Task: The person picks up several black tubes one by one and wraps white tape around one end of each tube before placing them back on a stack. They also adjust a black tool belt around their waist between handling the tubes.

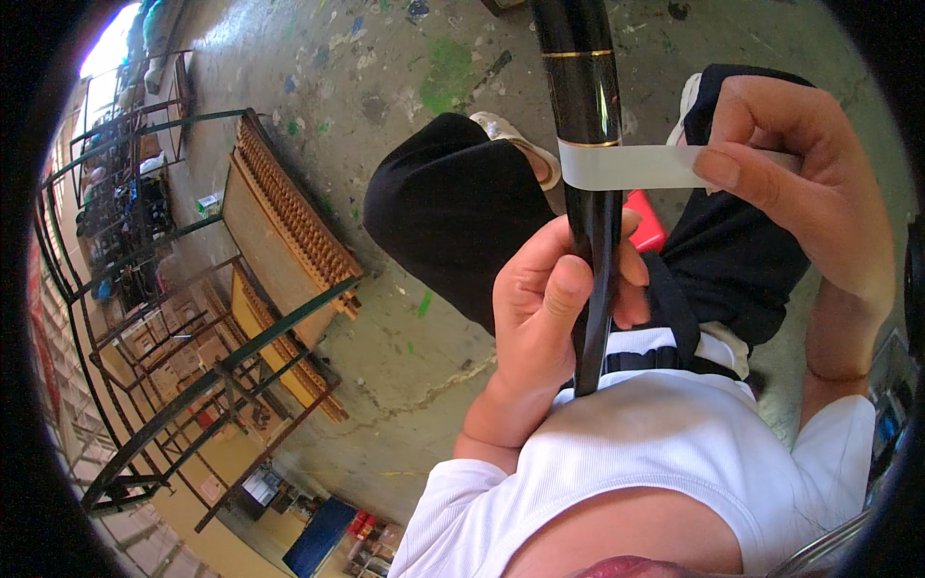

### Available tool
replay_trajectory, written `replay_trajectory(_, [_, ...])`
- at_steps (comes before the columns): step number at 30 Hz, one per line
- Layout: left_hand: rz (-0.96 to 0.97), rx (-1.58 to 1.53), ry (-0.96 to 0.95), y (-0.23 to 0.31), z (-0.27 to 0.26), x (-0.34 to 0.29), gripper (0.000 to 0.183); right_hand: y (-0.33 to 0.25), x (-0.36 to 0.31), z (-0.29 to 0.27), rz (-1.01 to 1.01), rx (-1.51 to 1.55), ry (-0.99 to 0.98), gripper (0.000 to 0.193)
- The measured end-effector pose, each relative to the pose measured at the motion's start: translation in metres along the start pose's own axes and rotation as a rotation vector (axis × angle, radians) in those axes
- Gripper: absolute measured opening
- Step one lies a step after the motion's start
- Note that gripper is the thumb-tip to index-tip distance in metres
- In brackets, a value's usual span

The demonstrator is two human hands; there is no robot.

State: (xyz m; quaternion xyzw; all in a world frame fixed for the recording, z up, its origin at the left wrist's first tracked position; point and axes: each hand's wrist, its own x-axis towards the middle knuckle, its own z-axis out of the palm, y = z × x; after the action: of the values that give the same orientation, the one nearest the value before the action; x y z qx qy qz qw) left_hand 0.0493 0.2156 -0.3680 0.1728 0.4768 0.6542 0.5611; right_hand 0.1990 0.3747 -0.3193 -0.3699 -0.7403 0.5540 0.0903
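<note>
Glossy black rod point(590, 106), gold-banded: your left hand point(549, 308) grips it; your right hand point(800, 183) pinches translucent tape strip point(631, 166) stuck across it.

- A glossy black rod point(590, 116) with thin gold bands runs from 12 o'clock down to the picture's centre, ending against the white shirt point(665, 433).
- The left hand point(554, 299), just right of centre, is wrapped around the rod's lower part, thumb lying along it.
- The right hand point(800, 173), at 2 o'clock, pinches a strip of pale tape point(631, 166) pulled taut; its other end is stuck round the rod.
- Black-trousered knees frame a red stool point(647, 223).
- At 9 o'clock, green metal frames point(207, 385) and wooden slatted panels point(289, 222) stand on the paint-flecked concrete floor point(405, 87).
</note>
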Motion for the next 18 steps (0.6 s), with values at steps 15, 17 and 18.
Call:
replay_trajectory(15, [-0.03,0.153,0.074,0.006,0.004,-0.001,0.064,-0.009,-0.001,0.007,0.002,-0.008,-0.011,0.027])
replay_trajectory(17, [-0.078,0.11,0.173,0.012,0.016,-0.001,0.064,-0.003,0.001,0.011,-0.016,0.063,0.001,0.026])
replay_trajectory(18, [-0.084,0.092,0.185,0.011,0.018,-0.001,0.065,0.008,0.001,0.019,-0.057,0.16,0.026,0.026])
